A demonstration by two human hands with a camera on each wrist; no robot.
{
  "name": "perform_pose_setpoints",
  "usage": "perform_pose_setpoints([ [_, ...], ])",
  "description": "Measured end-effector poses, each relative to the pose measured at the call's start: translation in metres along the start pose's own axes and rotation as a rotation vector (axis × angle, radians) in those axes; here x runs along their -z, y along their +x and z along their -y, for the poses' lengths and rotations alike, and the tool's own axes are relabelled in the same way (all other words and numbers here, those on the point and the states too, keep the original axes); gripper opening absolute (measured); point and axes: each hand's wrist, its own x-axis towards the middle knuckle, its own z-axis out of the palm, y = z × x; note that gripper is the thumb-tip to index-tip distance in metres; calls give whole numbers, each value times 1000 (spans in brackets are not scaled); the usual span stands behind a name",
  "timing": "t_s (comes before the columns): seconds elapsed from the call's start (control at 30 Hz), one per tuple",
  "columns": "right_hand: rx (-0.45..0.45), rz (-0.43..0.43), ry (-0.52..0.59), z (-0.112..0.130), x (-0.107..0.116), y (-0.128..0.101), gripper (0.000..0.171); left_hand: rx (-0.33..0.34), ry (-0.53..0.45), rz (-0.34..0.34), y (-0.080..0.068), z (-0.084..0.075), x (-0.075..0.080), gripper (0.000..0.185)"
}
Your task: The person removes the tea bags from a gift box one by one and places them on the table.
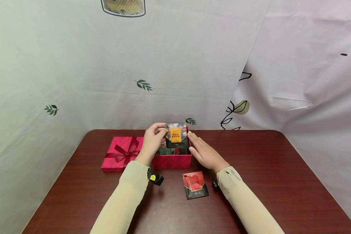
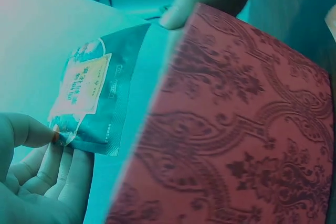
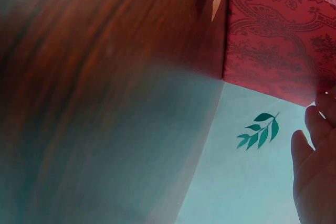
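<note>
My left hand (image 1: 153, 139) pinches a dark tea sachet (image 1: 175, 135) with an orange label, between thumb and fingers at its left edge. The sachet is held up over the red patterned box (image 1: 172, 162), and the left wrist view shows the sachet (image 2: 94, 87) above the rim. Inside the box, part of a dark sachet with a green label (image 1: 165, 151) shows; the rest is hidden. My right hand (image 1: 203, 151) lies at the box's right side with fingers extended. In the right wrist view, its fingers are by the box wall (image 3: 278, 35).
A red lid (image 1: 112, 164) with a ribbon bow lies left of the box. One red and black sachet (image 1: 195, 185) lies flat on the brown table (image 1: 280, 188), in front of the box. Behind the table hangs a pale leaf-printed cloth (image 1: 175, 58).
</note>
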Motion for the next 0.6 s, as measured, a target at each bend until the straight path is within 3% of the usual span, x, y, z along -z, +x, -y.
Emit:
perform_pose_setpoints([
  [0.23, 2, -6, -15, 0, 1, -1, 61, 13, -23, 20, -16, -9, 8, 33],
  [0.6, -3, -12, -11, -2, -1, -1, 62, 67, -68, 63, -53, -7, 14, 34],
])
